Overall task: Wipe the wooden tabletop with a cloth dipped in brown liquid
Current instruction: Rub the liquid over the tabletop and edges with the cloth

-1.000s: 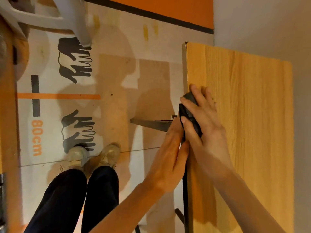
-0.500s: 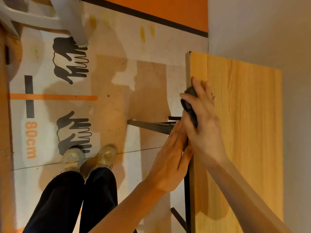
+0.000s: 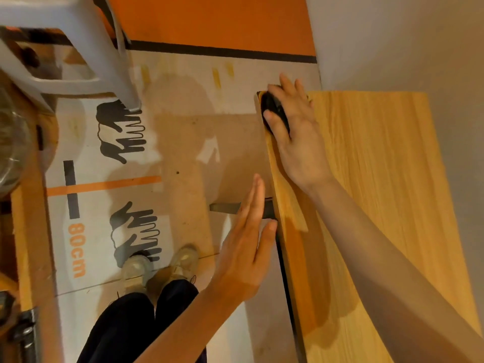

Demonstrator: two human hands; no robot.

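My right hand [image 3: 298, 132] is clamped on the dark cloth [image 3: 275, 108] at the far left corner of the wooden table [image 3: 379, 192], fingers laid over it and thumb curled along its near side. The cloth sits on the table's left edge; how much of it hangs over the side I cannot tell. My left hand [image 3: 246, 247] holds nothing, fingers straight and together, palm turned toward the table's left edge, thumb tip touching or just beside it. A darker, glossy band runs along that edge beneath my right forearm. Below, my shoes [image 3: 159, 265] stand on a printed floor mat [image 3: 86, 205]. A grey plastic stool [image 3: 78, 48] stands at upper left.
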